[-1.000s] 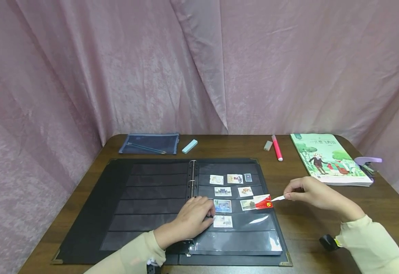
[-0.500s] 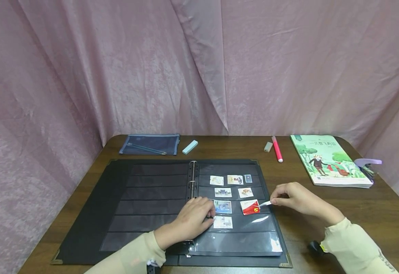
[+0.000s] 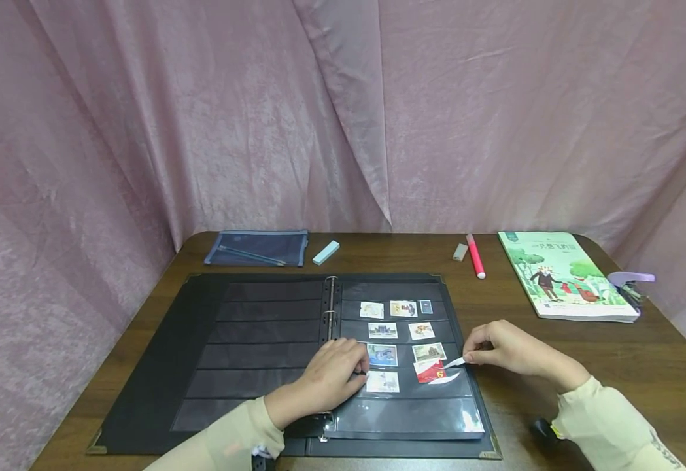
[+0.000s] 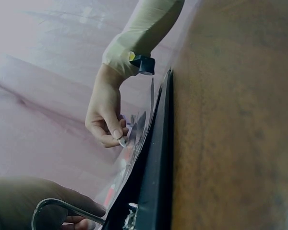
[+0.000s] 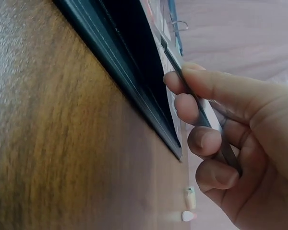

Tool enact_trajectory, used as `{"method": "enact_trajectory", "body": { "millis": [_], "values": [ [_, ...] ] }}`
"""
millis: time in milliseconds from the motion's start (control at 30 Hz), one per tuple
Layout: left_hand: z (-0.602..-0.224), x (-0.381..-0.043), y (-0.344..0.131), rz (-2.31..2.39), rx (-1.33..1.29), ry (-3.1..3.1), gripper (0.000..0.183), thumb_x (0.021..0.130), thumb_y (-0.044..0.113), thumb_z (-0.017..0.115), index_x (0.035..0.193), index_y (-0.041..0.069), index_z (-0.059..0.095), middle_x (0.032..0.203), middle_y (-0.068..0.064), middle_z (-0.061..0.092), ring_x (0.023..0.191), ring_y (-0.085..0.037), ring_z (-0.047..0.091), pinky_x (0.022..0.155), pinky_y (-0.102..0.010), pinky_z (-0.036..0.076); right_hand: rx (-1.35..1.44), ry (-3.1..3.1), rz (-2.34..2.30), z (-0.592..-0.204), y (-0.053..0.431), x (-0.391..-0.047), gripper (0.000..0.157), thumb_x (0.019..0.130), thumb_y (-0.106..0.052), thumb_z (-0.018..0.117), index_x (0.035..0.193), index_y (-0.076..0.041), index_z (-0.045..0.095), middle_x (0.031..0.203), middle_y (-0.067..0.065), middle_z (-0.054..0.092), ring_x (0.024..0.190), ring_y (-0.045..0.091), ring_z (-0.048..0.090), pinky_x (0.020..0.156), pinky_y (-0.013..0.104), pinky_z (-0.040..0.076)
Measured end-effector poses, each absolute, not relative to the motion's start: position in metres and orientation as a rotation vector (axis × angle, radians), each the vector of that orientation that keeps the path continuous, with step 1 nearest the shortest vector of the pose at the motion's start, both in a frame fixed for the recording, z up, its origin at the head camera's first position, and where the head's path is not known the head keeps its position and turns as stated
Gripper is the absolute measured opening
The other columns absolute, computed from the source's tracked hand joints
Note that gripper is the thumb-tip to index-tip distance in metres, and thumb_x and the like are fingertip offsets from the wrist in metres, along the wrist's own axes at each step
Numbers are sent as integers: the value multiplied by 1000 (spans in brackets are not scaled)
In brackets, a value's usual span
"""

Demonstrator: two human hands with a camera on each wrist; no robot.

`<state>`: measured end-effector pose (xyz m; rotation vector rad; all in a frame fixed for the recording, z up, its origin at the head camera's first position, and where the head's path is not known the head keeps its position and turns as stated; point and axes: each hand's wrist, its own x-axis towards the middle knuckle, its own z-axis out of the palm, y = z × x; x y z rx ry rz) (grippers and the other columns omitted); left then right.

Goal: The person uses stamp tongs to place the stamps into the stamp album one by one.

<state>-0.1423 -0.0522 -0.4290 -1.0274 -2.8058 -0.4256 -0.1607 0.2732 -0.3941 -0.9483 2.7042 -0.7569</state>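
My right hand (image 3: 504, 350) pinches metal tweezers (image 5: 211, 117) between thumb and fingers, their shaft lying across the curled fingers in the right wrist view. At the tweezer tips is a red and white stamp (image 3: 429, 373), over the fourth pocket row of the stamp album (image 3: 401, 417). Whether it touches the pocket I cannot tell. Directly above it lies a landscape stamp (image 3: 429, 352). My left hand (image 3: 333, 373) rests on the album beside the binder rings, fingers relaxed near the page's inner edge, next to a pale stamp (image 3: 382, 382).
Several stamps sit in the right page's upper rows; the left page (image 3: 254, 356) shows dark strips. Behind the album are a mesh pouch (image 3: 257, 248), a light blue box (image 3: 326, 252), an eraser (image 3: 460, 252) and a pink marker (image 3: 475, 256). A book (image 3: 566, 275) lies at right.
My right hand has moved left and slightly nearer, carrying the red and white stamp off the landscape stamp to just below it. The left hand stays in place.
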Motion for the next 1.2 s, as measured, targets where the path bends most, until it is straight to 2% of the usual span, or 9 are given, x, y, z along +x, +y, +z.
{"method": "enact_trajectory", "body": {
  "millis": [433,1200],
  "values": [
    [-430,-143,-52,-417,-1034,-2800,17,77,27,67,80,24,50,73,15,43,70,-3,38,66,-18,31,-851,2653,-714,-383,284,-163,7,81,-22,63,77,-18,67,66,-13,58,60,-4,45,54,18,41],
    [-429,-143,-52,-403,-1036,-2811,17,78,27,66,80,25,50,73,15,42,71,-3,38,66,-19,31,-869,2682,-634,-383,259,-175,5,80,-20,65,79,-19,68,72,-13,61,65,-2,47,59,18,42]
  ]
}}
